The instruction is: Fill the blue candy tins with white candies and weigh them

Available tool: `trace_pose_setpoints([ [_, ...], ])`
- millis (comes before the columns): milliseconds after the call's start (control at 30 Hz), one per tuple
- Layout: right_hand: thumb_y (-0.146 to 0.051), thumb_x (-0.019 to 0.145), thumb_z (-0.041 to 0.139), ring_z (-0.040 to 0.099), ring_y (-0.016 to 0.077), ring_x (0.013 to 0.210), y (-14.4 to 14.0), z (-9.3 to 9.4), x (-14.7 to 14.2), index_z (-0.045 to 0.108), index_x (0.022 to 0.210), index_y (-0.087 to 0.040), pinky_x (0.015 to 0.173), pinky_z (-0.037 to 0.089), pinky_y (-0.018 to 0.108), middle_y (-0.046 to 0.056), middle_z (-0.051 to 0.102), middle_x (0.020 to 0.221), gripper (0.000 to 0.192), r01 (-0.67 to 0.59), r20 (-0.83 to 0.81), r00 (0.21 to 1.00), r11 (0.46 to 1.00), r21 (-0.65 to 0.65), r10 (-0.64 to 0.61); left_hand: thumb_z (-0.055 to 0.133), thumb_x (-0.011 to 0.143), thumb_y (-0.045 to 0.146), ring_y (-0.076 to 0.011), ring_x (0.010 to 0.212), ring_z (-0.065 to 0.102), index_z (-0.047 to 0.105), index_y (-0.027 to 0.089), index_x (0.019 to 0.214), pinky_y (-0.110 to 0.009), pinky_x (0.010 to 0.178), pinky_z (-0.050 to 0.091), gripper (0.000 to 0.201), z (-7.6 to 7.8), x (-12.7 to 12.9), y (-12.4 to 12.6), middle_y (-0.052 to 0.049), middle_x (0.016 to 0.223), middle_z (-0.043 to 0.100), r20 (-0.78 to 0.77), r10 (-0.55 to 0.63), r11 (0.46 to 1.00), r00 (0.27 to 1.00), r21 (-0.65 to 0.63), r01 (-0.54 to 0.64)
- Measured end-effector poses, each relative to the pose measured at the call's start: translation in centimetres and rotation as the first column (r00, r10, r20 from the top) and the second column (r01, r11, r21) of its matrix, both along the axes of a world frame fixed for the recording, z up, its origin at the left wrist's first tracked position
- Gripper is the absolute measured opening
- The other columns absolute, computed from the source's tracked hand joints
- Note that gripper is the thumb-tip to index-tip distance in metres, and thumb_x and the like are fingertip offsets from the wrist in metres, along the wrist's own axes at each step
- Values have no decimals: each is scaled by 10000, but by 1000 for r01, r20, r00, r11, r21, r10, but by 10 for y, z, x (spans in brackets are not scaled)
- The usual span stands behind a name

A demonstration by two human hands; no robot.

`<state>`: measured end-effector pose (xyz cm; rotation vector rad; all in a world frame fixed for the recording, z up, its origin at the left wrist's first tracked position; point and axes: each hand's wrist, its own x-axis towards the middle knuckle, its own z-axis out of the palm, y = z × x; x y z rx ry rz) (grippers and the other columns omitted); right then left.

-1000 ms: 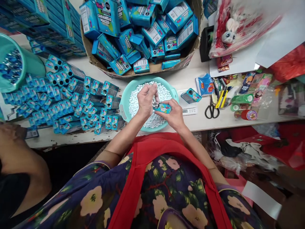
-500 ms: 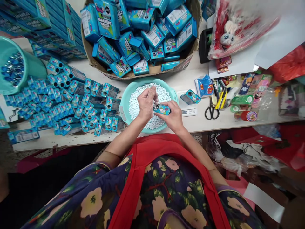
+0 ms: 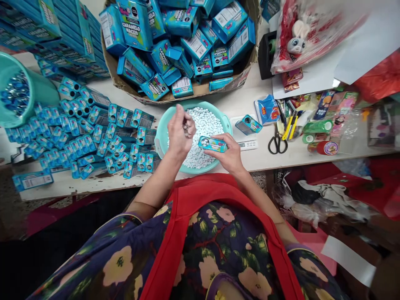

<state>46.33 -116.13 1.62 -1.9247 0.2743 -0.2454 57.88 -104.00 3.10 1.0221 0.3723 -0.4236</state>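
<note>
Over a turquoise basin (image 3: 158,146) heaped with small white candies (image 3: 204,121), my left hand (image 3: 180,131) is turned with its fingers curled around several candies. My right hand (image 3: 229,152) grips a small blue candy box (image 3: 213,144) by its right end, between thumb and fingers. A round hole shows at the left of the box's face, with pale candies in it. The two hands are a short way apart. Right of the basin, another blue box (image 3: 248,124) rests on a white scale (image 3: 248,144).
Rows of blue boxes (image 3: 114,131) with round holes stand at left, beside a turquoise bucket (image 3: 43,89) of shiny blue pieces. Behind the basin is a carton (image 3: 137,95) full of blue boxes. Scissors (image 3: 277,141), yellow cutters (image 3: 292,126) and tape rolls (image 3: 329,147) lie at right.
My left hand has moved left from the box and opened its palm side to view, showing candies in its fingers. The box in my right hand stays nearly level, slightly further left.
</note>
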Motion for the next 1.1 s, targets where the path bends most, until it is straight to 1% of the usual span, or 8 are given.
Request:
trace_pose_setpoints([
  [167,-355,642,890,651,183,926,-15,18,-40,695,1032,-266,826,538,328,6,677,976,445,-23,38,999,998,55,21,508,941,232,-46,425,466,518,158,724,-144,355,278,230,-53,8,28,12,568,516,-437,-203,972,876,22,235],
  [333,-376,665,865,663,186,879,-42,7,-107,697,1003,-250,771,553,329,15,677,959,398,195,-128,972,980,-33,-197,664,777,211,-67,453,515,562,129,715,-159,399,382,145,-78,-8,46,0,597,559,-398,-372,879,838,140,457],
  [467,-407,677,832,658,206,867,-60,-29,-141,703,955,-226,788,556,372,31,661,928,355,346,-200,907,927,-147,-370,718,698,212,-63,395,447,600,144,778,-155,358,299,158,-76,-8,46,19,523,545,-366,-541,708,757,287,645],
  [700,-444,717,800,642,223,941,-51,-99,-134,679,1007,-222,864,553,423,58,655,986,385,354,-153,918,929,-108,-367,775,650,198,-75,441,486,605,143,623,-179,391,327,181,-75,27,12,-29,564,576,-353,-730,481,585,342,807],
  [833,-436,765,771,623,242,981,-42,-116,-125,667,1053,-240,892,543,453,74,667,1014,363,310,-93,941,939,-152,-326,736,638,143,-103,474,512,655,167,592,-201,427,372,96,-74,45,-3,-48,587,623,-255,-875,182,412,615,767],
  [900,-438,777,762,613,256,1010,-41,-115,-125,657,1084,-250,915,533,476,81,674,1036,375,260,-79,957,947,-190,-279,721,619,106,-105,497,525,672,174,599,-199,437,365,85,-72,49,-8,-48,641,652,-209,-912,104,354,715,691],
  [967,-458,760,773,595,276,1076,-44,-109,-126,628,1163,-243,961,513,504,103,657,1114,479,246,-47,964,945,-216,-262,702,619,88,-106,500,526,666,175,622,-205,456,377,95,-68,51,-12,-34,625,638,-196,-888,169,415,702,692],
  [1100,-487,752,766,532,304,1216,-69,-93,-106,493,1348,-222,1004,488,519,148,549,1286,707,448,59,892,862,-237,-448,695,638,84,-94,483,504,621,157,617,-218,491,378,106,-54,48,-33,-8,552,571,-213,-785,421,582,506,753],
])
